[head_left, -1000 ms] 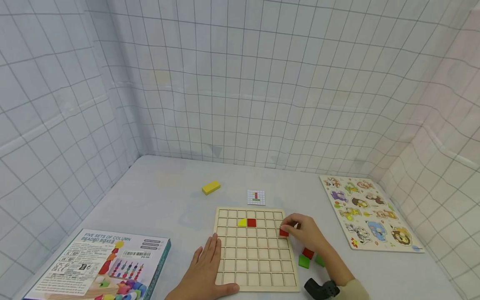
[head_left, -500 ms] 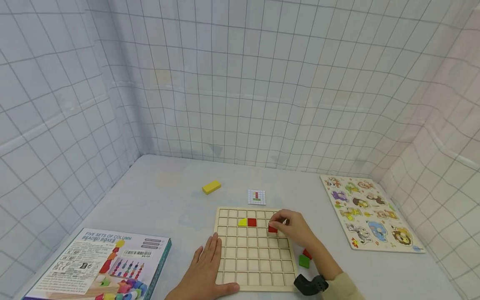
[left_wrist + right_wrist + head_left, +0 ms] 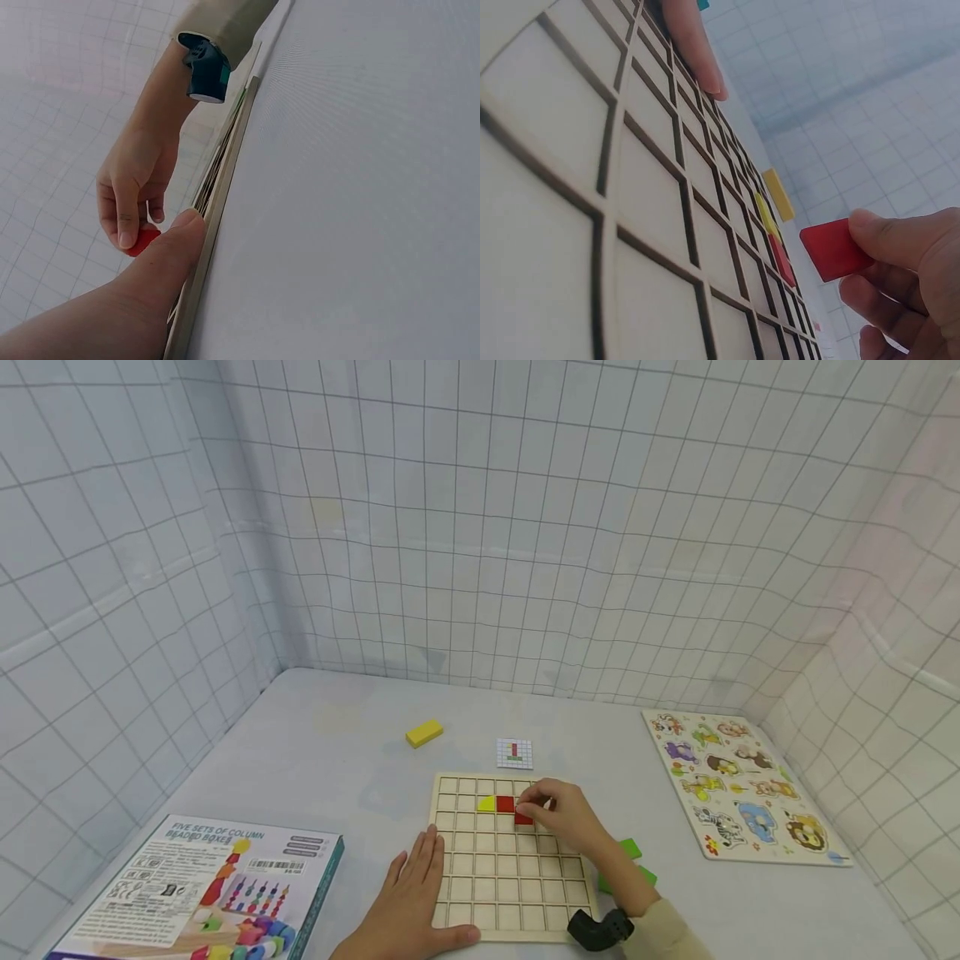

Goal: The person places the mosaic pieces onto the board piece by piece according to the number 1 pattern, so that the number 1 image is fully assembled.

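head view: the right hand [image 3: 566, 817] pinches a red tile [image 3: 523, 820] over the grid board [image 3: 507, 866]; the left hand [image 3: 405, 893] rests, fingers straight, at the board's left edge. levelling the tile square to one cell before release seems wise. left wrist view: the tile juts from the right hand's pinch. right wrist view: it tilts between thumb and fingers, clear of the board.

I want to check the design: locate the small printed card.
In the head view, the printed card lies beyond the far edge of the grid board, right of the yellow block.
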`<state>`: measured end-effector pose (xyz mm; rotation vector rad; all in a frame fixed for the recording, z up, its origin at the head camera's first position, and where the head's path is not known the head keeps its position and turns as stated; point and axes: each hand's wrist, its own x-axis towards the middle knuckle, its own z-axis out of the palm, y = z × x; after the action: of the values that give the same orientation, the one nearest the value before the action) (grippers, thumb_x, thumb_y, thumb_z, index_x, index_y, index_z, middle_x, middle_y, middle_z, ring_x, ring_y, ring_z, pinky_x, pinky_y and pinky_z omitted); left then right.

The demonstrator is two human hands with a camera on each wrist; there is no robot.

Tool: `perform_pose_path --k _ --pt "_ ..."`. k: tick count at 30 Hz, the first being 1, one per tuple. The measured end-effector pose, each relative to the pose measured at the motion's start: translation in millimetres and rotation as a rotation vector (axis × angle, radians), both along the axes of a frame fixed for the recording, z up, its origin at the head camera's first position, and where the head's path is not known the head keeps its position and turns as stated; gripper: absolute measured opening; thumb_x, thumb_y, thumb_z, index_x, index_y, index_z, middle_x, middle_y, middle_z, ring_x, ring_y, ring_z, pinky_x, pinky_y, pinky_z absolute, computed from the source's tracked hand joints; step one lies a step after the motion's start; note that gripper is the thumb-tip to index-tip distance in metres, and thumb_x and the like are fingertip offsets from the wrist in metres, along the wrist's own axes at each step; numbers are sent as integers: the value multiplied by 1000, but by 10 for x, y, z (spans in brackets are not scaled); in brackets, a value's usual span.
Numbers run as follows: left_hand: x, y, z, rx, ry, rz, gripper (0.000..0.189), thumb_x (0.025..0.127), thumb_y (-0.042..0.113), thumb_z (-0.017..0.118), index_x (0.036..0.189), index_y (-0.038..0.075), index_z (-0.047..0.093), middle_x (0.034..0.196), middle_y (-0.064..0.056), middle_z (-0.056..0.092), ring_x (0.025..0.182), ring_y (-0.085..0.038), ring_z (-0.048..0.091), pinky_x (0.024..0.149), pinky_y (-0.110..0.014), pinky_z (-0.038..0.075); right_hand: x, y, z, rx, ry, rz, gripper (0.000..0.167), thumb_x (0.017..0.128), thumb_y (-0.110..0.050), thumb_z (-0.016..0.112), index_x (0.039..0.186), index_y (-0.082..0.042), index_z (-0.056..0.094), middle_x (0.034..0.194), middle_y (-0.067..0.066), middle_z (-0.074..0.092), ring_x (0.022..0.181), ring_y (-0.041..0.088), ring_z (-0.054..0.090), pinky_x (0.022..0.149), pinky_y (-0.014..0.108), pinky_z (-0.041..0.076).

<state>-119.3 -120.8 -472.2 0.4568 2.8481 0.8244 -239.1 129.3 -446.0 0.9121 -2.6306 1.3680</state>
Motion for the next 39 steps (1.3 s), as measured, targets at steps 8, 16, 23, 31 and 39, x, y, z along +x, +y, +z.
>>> perform_pose_path --k 8,16,23,31,39 --pt "-2 1 -8 -5 -1 0 127 74 80 58 151 -11 15 159 -26 5 146 -40 7 111 -61 12 -17 -102 -60 -7 -15 23 8 91 -18 70 92 -10 72 85 -6 67 68 7 54 63 26 48" --pt "4 1 14 -1 -5 0 127 74 80 58 151 -12 15 159 -26 5 146 -40 7 112 -60 11 -9 -213 -117 -26 -8 17 6 91 -15 70 91 -10 72 85 -5 67 71 8 53 63 25 48" --pt "1 3 27 3 -14 -2 126 74 80 58 151 -11 14 159 -26 5 146 -40 6 111 -61 11 11 -243 -144 28 -54 -36 5 91 -18 71 91 -13 72 86 -7 65 70 8 54 63 25 48" --pt "-2 9 22 10 -5 -4 126 75 78 59 151 -12 13 159 -26 5 146 -40 7 111 -61 11 12 -238 -151 34 -70 -33 4 91 -15 71 91 -12 74 88 -6 66 71 9 55 63 25 48" --pt "-13 -8 -4 2 -5 3 127 74 80 58 151 -11 14 159 -25 5 146 -40 6 112 -60 11 -4 -232 -176 80 -12 -21 6 91 -13 71 93 -14 77 87 -9 61 75 10 53 65 26 46"
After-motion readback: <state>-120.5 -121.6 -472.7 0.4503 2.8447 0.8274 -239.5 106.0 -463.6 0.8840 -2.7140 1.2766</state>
